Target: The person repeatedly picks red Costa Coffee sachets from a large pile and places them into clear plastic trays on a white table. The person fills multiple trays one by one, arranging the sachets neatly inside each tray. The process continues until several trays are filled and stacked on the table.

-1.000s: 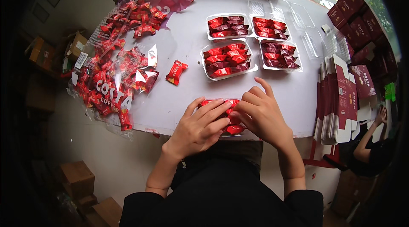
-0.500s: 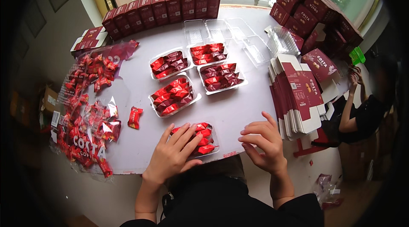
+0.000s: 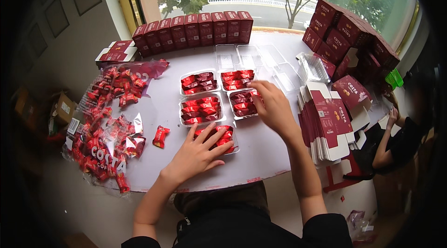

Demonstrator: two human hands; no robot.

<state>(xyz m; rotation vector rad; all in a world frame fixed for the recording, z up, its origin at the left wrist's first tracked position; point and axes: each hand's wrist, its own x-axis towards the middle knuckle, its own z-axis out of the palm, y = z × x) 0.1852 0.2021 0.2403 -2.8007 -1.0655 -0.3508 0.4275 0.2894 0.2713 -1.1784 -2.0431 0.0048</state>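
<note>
My left hand (image 3: pixel 198 150) lies spread over the nearest clear plastic tray (image 3: pixel 236 148). Red wrapped packets (image 3: pixel 226 136) fill that tray and show between and beyond the fingers. My right hand (image 3: pixel 274 108) reaches over the right side of another filled tray (image 3: pixel 240 117), its thumb and fingers apart at the packets' edge; whether it touches them I cannot tell. Just beyond the nearest tray stands a tray of red and dark red packets (image 3: pixel 201 110). Two more filled trays, one at the back left (image 3: pixel 199 83) and one at the back right (image 3: pixel 237 79), stand behind these.
A loose red packet (image 3: pixel 160 136) lies left of the trays, beside a clear bag (image 3: pixel 104 143) of packets. Dark red boxes (image 3: pixel 191 31) line the back. Empty clear trays (image 3: pixel 249 56), flattened cartons (image 3: pixel 321 122) and stacked boxes (image 3: pixel 340 38) are farther right. Another person's hand (image 3: pixel 393 117) shows there.
My left hand and the nearest tray have moved away from the table's front edge, toward the other trays. My right hand has gone from beside the nearest tray to the tray beyond.
</note>
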